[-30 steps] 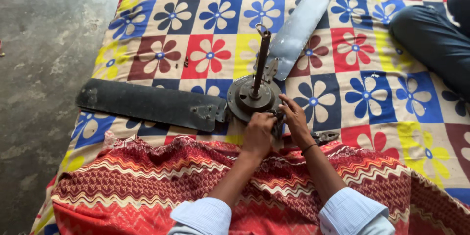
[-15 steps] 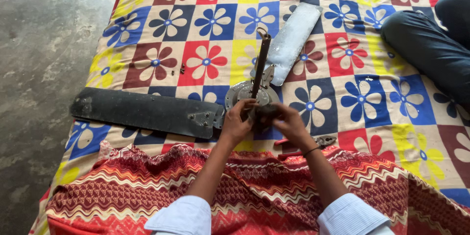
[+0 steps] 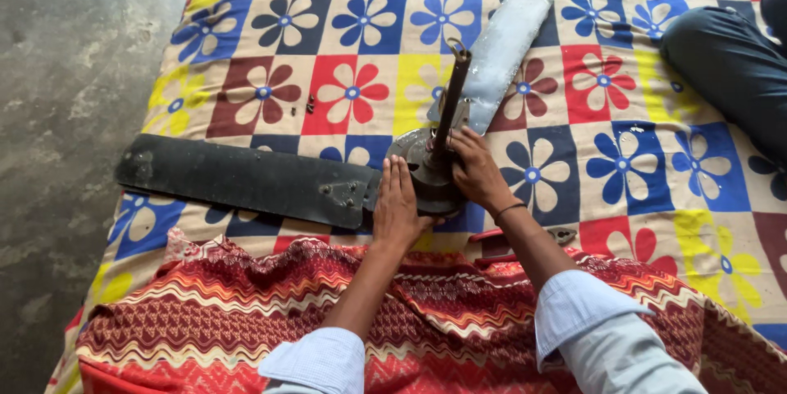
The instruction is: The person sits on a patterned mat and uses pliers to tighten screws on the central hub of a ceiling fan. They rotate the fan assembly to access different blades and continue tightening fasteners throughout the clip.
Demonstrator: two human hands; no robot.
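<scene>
1. Grey, dusty metal: the round motor hub of a dismantled ceiling fan (image 3: 426, 171) lies on a patchwork bedspread of coloured flower squares (image 3: 344, 25), and everything else is best placed from that hub.
2. A rusty downrod (image 3: 449, 103) stands up out of the hub's middle, leaning slightly away from the person.
3. To the hub's left runs a long black metal blade (image 3: 238, 179), bolted on at its near end; beyond the hub a pale grey blade (image 3: 504, 50) angles off toward the far side.
4. The left hand (image 3: 398, 205) lies flat with fingers together, pressed on the hub's near-left edge where the black blade joins. It is not clamped on anything.
5. The right hand (image 3: 475, 168) is cupped on the hub's right rim, fingers curled against the housing at the rod's foot.
6. Just near of the hub a red zigzag-patterned cloth (image 3: 246, 312) covers the person's lap; a red-handled tool (image 3: 525, 238) lies at the hub's near right. A few small dark screws (image 3: 310, 104) sit well left of the rod.
7. Another person's dark-trousered leg (image 3: 730, 66) rests far right of the hub.
8. Risk, as I judge it: the soft bedding could let the hub tip, swinging the rod; loose screws could get lost in the folds.
9. Half a second ago both hands crowded the hub's near edge; since then the left has flattened and the right has shifted round to the right rim.
</scene>
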